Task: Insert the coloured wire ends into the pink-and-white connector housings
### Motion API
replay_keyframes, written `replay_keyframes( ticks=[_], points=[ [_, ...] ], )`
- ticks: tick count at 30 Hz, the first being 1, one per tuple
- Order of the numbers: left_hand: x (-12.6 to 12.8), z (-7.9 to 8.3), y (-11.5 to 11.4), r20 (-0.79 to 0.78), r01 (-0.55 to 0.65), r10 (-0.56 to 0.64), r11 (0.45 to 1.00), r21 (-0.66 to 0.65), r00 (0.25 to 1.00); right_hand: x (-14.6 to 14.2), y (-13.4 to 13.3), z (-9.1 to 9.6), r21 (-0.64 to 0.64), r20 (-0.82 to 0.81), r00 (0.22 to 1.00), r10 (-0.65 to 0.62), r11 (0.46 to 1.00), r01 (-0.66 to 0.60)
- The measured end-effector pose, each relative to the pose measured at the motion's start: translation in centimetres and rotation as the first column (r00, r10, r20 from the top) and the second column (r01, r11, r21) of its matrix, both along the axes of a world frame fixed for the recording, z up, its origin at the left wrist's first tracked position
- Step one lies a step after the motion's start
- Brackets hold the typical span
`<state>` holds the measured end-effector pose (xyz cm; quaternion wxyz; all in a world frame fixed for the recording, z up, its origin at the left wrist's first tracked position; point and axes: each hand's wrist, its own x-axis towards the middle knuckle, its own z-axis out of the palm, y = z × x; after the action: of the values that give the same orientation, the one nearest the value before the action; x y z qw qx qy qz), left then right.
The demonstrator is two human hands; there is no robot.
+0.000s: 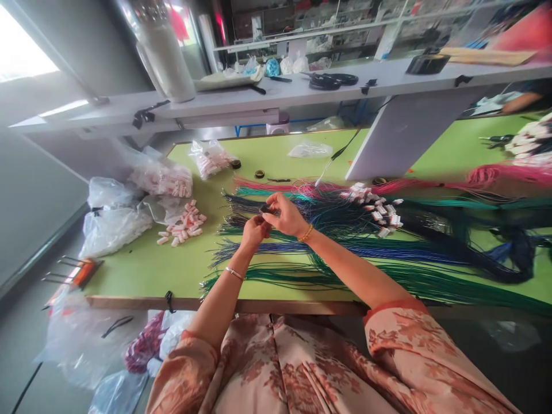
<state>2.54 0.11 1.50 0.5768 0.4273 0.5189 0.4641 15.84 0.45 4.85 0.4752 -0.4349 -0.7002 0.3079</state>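
Note:
Over the green table, my left hand and my right hand meet above bundles of thin wires. Both are pinched closed around a small dark piece and wire ends between them; I cannot make out exactly what it is. Blue wires, green wires and pink wires lie fanned across the table under and right of my hands. A cluster of small white connectors rests on the wires to the right of my right hand.
Loose pink-white connectors lie left of my hands, with plastic bags of more behind them. A grey shelf with scissors and a white jug overhangs the table's far side. Another person's arm shows at far right.

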Motion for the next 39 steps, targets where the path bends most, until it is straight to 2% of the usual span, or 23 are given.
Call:
replay_keyframes(
  ticks=[3,6,9,13,15,18,20,22,24,27,30,32,33,35,39],
  points=[
    [-0.4,0.9,0.2,0.056,0.081,-0.079,0.996,-0.031,0.995,0.4,-1.7,-0.7,-0.05,-0.151,0.988,-0.015,0.999,0.007],
    [-0.8,1.7,0.5,0.146,0.072,-0.054,0.99,-0.12,0.988,0.9,-2.6,-2.3,-0.12,-0.243,0.967,-0.076,0.992,0.048],
    [-1.1,1.9,0.8,0.165,0.083,-0.053,0.981,-0.177,0.985,1.5,-2.7,-4.4,-0.191,-0.224,0.969,-0.105,0.98,0.062],
    [-1.1,1.4,0.9,0.075,0.066,-0.057,0.989,-0.133,0.996,1.8,-2.6,-5.9,-0.246,-0.172,0.982,-0.076,0.969,0.031],
    [-1.2,1.0,0.9,0.041,0.057,-0.053,0.994,-0.097,0.998,2.1,-2.7,-5.6,-0.213,-0.097,0.991,-0.094,0.974,0.072],
    [-1.3,0.7,0.8,-0.09,0.06,-0.059,0.998,0.01,0.994,2.5,-2.8,-3.7,-0.062,0.061,0.978,-0.202,0.977,0.205],
    [-1.2,0.7,0.5,-0.271,0.09,-0.046,0.984,0.151,0.962,2.7,-2.2,-2.0,0.052,0.176,0.949,-0.26,0.966,0.255],
    [-1.1,0.8,0.1,-0.476,0.162,0.013,0.932,0.323,0.879,2.6,-1.0,-0.4,0.105,0.323,0.91,-0.261,0.965,0.24],
    [-0.9,0.9,-0.5,-0.628,0.265,0.089,0.854,0.448,0.773,2.2,0.8,0.7,0.063,0.497,0.843,-0.204,0.978,0.199],
    [-0.6,1.1,-1.2,-0.738,0.381,0.148,0.779,0.497,0.659,1.4,3.7,1.2,-0.121,0.661,0.75,-0.015,0.985,0.126],
    [-0.7,1.0,-1.5,-0.767,0.424,0.167,0.751,0.506,0.619,0.9,5.7,1.0,-0.285,0.656,0.728,0.199,0.959,-0.005],
    [-0.7,0.8,-1.5,-0.764,0.43,0.171,0.741,0.516,0.623,0.7,6.2,0.8,-0.335,0.621,0.736,0.27,0.94,-0.062],
    [-0.7,0.6,-1.5,-0.757,0.427,0.172,0.738,0.523,0.63,0.6,6.2,0.7,-0.339,0.6,0.754,0.266,0.939,-0.061],
    [-0.7,0.3,-1.5,-0.738,0.398,0.174,0.75,0.528,0.652,0.4,5.9,0.4,-0.309,0.542,0.821,0.18,0.951,-0.005],
    [-0.4,-0.1,-1.5,-0.678,0.258,0.175,0.835,0.487,0.714,-0.2,4.2,0.2,-0.227,0.37,0.927,-0.058,0.962,0.15]
  ],
)
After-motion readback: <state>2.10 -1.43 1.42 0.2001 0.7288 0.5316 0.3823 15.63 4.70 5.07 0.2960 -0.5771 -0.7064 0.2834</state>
